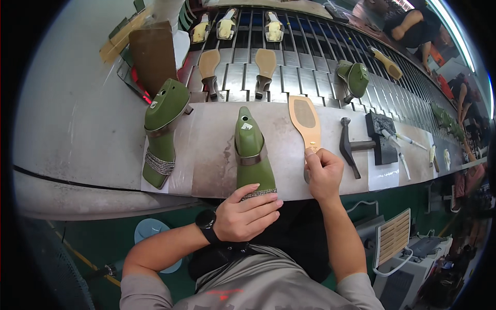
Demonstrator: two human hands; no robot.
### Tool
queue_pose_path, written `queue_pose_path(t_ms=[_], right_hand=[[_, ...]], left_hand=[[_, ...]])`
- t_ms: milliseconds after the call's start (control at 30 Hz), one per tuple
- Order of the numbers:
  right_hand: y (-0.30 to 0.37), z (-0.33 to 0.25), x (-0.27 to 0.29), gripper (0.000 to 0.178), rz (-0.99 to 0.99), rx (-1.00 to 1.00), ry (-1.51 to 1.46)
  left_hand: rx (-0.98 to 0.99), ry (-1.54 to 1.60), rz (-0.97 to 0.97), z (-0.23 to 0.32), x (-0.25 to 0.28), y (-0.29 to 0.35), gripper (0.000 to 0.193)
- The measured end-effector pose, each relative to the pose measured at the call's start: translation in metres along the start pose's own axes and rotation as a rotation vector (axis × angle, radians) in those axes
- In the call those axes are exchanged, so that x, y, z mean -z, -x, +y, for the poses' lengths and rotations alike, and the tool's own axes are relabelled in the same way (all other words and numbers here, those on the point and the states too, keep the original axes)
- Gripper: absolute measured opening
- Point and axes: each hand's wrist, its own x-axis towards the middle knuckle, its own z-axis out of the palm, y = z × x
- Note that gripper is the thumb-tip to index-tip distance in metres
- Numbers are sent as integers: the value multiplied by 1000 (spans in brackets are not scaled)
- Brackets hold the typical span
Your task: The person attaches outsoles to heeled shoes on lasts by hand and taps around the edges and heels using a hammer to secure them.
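A green shoe last [250, 142] lies in front of me, heel end away, with a brown ankle strap and a glittery band across its toe. My left hand [247, 217] is closed over the toe end by that band. In my right hand [326, 173], thumb and fingers pinch the narrow part of a tan shoe insole [305, 113], which has a darker oval patch on its wide end. The insole's lower end is partly hidden by the fingers. Another green last with a sandal [168, 111] stands to the left, its glittery toe strap showing.
Right of the insole lie a hammer [347, 147] and a black block [381, 138] with thin white-and-yellow tools. Beyond the table [206, 150] runs a slatted conveyor [237, 77] carrying soles with heels [266, 64] and a green last [353, 80]. Other people work at far right.
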Motion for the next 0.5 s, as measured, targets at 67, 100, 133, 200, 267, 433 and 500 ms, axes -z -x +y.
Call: queue_pose_path(t_ms=[67,100,133,200,267,433,500], right_hand=[[-7,0,-3,42,-4,-9,13],[-8,1,-2,44,7,-12,32],[-8,2,0,44,11,-19,37],[-8,9,5,32,-85,-36,34],[0,17,11,21,-66,-44,-105],[22,6,41,48,0,500,426],[30,12,40,43,2,498,519]], left_hand=[[-12,12,-16,0,1,1,26],[-26,-3,-2,0,2,-2,19],[-25,6,-3,0,4,-1,19],[-41,55,-61,-4,7,2,20],[-133,74,-129,-15,14,1,31],[-215,-40,-175,-30,27,-7,31],[-215,-9,-213,-27,36,-20,35]])
